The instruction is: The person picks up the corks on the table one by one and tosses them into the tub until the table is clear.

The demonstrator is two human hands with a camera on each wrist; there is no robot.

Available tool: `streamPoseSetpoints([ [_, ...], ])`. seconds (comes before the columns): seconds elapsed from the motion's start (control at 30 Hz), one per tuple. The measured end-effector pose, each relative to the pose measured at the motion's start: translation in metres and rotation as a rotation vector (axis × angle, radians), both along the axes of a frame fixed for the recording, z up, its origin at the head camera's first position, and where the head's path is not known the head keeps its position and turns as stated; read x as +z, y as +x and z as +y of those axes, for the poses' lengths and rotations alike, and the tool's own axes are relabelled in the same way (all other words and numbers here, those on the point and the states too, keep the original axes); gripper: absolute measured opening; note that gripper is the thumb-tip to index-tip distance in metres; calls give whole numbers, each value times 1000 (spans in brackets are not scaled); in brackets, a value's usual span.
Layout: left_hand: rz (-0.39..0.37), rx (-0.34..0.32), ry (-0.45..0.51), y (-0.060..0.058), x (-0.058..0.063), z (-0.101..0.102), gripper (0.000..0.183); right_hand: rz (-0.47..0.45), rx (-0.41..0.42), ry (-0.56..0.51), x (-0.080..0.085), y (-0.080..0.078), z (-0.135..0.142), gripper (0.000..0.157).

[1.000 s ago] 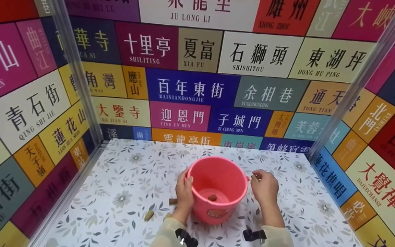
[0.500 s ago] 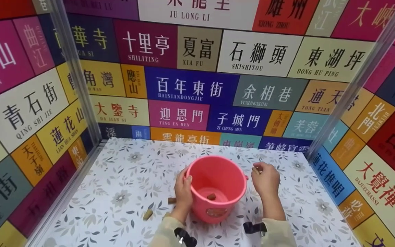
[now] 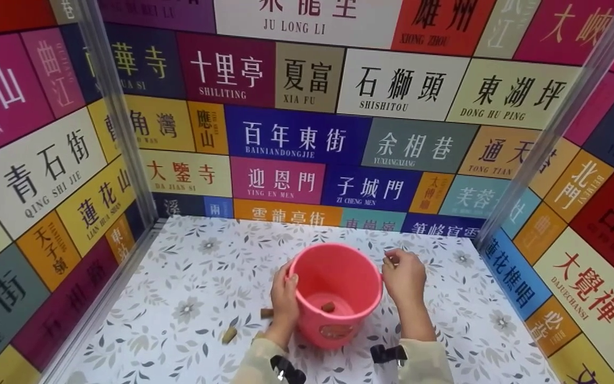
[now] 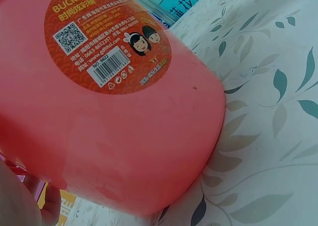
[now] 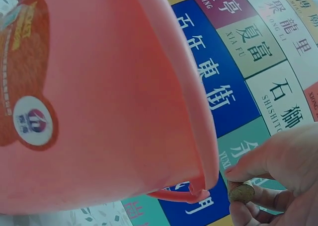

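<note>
Fingers of the R hand are bent, w/ thumb opposed: we see them pinching one cork-like plug, speckled brown end exposed in the R wrist view. R-hand pos.: just beside the R side of the rim, near the bucket's handle; contact w/ the rim we can't confirm.

L hand grips the pink plastic bucket at its L side, thumb over the rim; other fingers are mostly hidden, so we can't tell their exact placement.

Bucket loc.: mid-table, between both hands, base on the leaf-print tablecloth, mouth up. Contents: one brown plug visible on the btm. Outer wall carries a red-orange label w/ "BUCKET", QR code & barcode.

L of bucket we note two more: a partly hidden plug adj. to the L hand, and a loose plug lying farther L, nearer the wearer.

Both pale sleeves have blk straps at the wrists. Surround: multicolor place-name panels, e.g. "SHILITING", "XIA FU".
</note>
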State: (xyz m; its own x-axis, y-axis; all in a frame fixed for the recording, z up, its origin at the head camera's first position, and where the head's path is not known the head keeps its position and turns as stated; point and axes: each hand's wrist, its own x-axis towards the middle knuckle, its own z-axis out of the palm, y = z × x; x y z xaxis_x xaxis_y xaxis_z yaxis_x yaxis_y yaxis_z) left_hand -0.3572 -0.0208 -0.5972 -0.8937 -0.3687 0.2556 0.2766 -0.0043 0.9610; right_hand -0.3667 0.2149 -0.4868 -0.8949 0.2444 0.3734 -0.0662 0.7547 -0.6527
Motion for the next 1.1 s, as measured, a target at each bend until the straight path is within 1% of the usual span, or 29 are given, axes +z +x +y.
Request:
streamPoseSetpoints([
  [0.17,24,15,6,-1,-2,1,42,30,10,11,2,1,-8,23],
  [0.4,41,32,-15,-1,-2,0,40,70,22,30,3,2,-22,19],
  [0.77,16,18,-13,2,-1,1,42,78,64,46,1,7,-43,15],
  [1.0,-1,5,-4,1,-1,1,41,60,83,20,1,9,-53,15],
  [1.1,-7,-3,-3,0,2,0,41,60,97,16,3,9,-60,15],
])
